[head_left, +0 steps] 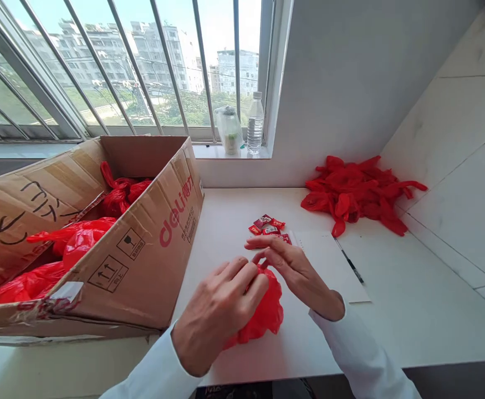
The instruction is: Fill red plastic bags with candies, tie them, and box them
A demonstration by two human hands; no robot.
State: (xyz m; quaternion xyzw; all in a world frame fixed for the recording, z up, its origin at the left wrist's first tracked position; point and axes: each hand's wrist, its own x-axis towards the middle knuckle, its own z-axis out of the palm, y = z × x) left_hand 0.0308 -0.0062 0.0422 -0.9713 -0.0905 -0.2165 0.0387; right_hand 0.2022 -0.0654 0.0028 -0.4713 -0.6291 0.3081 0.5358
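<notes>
A small red plastic bag (264, 316) lies on the white counter (412, 310) in front of me. My left hand (217, 313) rests over its left side with fingers curled and pinching the bag's top. My right hand (292, 269) meets it from the right, its fingers pinching the same bunched top. Just beyond my fingers lie several small red candy packets (268, 225) on a white sheet of paper (329, 266).
A large open cardboard box (142, 244) holding filled red bags (76, 244) stands at the left. A heap of empty red bags (358, 194) lies at the back right by the tiled wall. A black pen (350, 265) lies on the paper. A water bottle (255, 123) stands on the windowsill.
</notes>
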